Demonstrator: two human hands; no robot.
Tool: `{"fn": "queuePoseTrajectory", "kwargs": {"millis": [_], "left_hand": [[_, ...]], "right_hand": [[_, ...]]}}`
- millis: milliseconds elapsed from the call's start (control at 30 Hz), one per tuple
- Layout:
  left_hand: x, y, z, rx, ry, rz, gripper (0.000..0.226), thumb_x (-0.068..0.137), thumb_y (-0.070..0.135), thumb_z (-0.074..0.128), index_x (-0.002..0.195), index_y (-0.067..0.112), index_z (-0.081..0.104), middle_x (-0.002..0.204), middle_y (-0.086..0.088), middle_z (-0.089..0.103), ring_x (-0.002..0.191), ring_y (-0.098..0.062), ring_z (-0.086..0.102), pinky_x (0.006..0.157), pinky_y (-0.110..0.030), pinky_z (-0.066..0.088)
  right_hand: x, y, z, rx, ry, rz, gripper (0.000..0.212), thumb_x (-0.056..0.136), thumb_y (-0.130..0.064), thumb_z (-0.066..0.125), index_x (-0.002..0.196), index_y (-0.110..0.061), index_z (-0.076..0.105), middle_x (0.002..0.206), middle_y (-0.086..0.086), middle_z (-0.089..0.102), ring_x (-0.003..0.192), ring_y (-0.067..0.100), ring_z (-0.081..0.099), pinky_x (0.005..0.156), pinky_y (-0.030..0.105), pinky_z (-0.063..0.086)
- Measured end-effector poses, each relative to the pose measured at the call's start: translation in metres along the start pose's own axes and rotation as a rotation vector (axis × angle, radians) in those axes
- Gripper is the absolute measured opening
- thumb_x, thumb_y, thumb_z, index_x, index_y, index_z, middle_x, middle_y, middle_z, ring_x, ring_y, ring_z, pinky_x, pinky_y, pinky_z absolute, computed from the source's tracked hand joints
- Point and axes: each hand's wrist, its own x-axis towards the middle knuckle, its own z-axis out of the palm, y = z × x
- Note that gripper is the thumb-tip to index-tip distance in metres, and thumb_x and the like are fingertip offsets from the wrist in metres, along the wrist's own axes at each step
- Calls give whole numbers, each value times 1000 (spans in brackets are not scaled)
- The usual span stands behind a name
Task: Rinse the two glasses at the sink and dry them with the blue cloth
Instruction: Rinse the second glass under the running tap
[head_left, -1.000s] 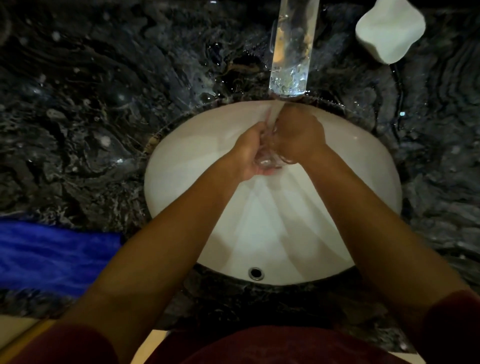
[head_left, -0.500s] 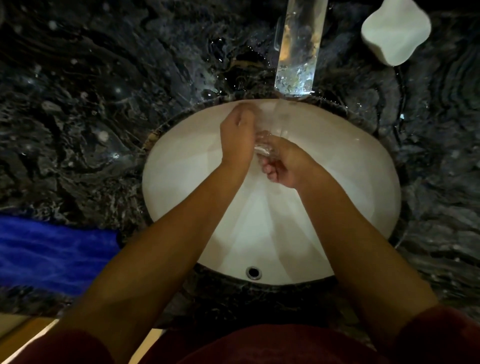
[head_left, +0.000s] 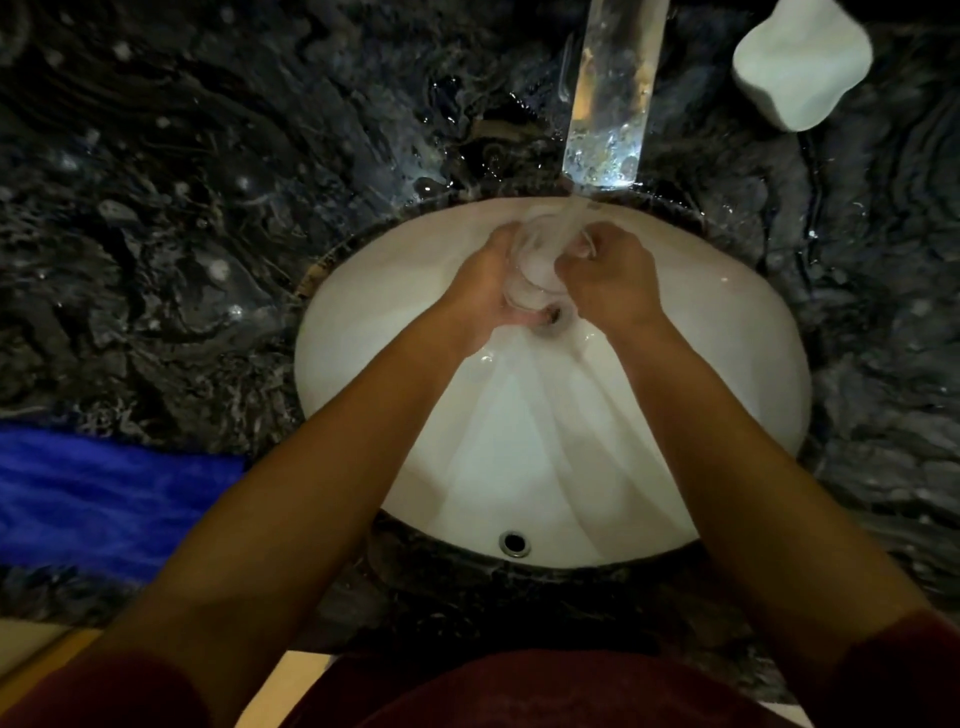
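At centre frame, over the white sink (head_left: 727, 374), we see both hands together: the left hand (head_left: 480, 296) wraps a clear glass (head_left: 530, 275) under the faucet (head_left: 610, 104) stream, the right hand (head_left: 610, 283) curled against it. Its outline blurs in water. The blue cloth (head_left: 104, 499), cut off, lies on the dark bench (head_left: 182, 208) at lower left.

hands: left (head_left: 480, 291), right (head_left: 613, 280) grip glass (head_left: 535, 265) | under faucet (head_left: 610, 98) stream
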Motion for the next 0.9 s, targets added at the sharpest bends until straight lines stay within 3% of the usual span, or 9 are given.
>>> {"fn": "queuePoseTrajectory", "kwargs": {"millis": [100, 267, 333, 400, 467, 600, 700, 800, 900], "left_hand": [[3, 0, -3, -113, -97, 13, 53, 105, 53, 46, 137, 15, 63, 132, -15, 70, 105, -32, 74, 91, -52, 60], [4, -6, -4, -227, -155, -50, 50, 107, 41, 43, 139, 7, 59, 139, -24, 62, 116, -39, 62, 112, -58, 45], [4, -5, -4, -243, -143, -102, 51, 107, 37, 43, 146, 5, 54, 145, -25, 58, 119, -39, 61, 104, -55, 52], [6, -6, -2, -252, -80, -133, 51, 106, 37, 44, 145, 7, 56, 146, -22, 59, 123, -37, 60, 96, -48, 57], [8, -7, -1, -200, 0, -132, 49, 104, 39, 45, 137, 8, 63, 138, -19, 66, 118, -32, 64, 98, -45, 54], [14, -12, 2, -97, 83, -53, 38, 102, 40, 49, 101, 11, 73, 99, -13, 74, 88, -28, 69, 83, -40, 56], [15, -15, 7, 17, 107, 33, 32, 96, 36, 54, 83, 10, 69, 74, -7, 70, 71, -23, 66, 64, -31, 57], [13, -10, 5, 106, 122, 90, 32, 103, 30, 46, 90, 13, 70, 81, -7, 74, 68, -21, 71, 54, -30, 55], [14, -4, -3, 256, 125, 152, 32, 103, 26, 45, 87, 11, 69, 81, -9, 74, 66, -22, 70, 55, -30, 54]], "right_hand": [[-6, -7, -6, 41, -1, -59, 31, 88, -27, 60, 117, -17, 64, 104, 4, 69, 92, 32, 71, 80, 45, 60], [-16, -8, -18, 349, -165, -11, 19, 89, -6, 61, 105, -16, 63, 74, 2, 63, 46, 4, 59, 45, 21, 43], [-20, -6, -18, 189, -96, -65, 24, 89, -9, 63, 112, -15, 63, 78, 3, 64, 58, 11, 63, 55, 25, 45], [-29, 2, -20, -22, 128, -236, 25, 89, -13, 64, 114, -14, 63, 88, 1, 65, 77, 16, 62, 67, 28, 43], [-39, 6, -24, -14, 224, -399, 25, 89, -19, 62, 113, -13, 66, 102, 1, 68, 89, 13, 61, 74, 27, 44], [-50, 0, -13, -59, -234, -359, 38, 87, -38, 67, 120, -20, 68, 110, -7, 68, 90, 0, 59, 79, 24, 46], [-38, -11, -7, -37, -372, -238, 25, 88, -26, 72, 107, -9, 73, 99, 6, 75, 90, 13, 71, 87, 43, 58], [-25, -23, -10, 132, -440, -85, 43, 68, -23, 70, 107, -9, 75, 107, 14, 77, 103, 29, 73, 96, 47, 58], [-24, -20, -17, 168, -576, -85, 36, 59, -28, 68, 94, -22, 70, 89, -2, 74, 86, 16, 69, 78, 34, 57]]}}
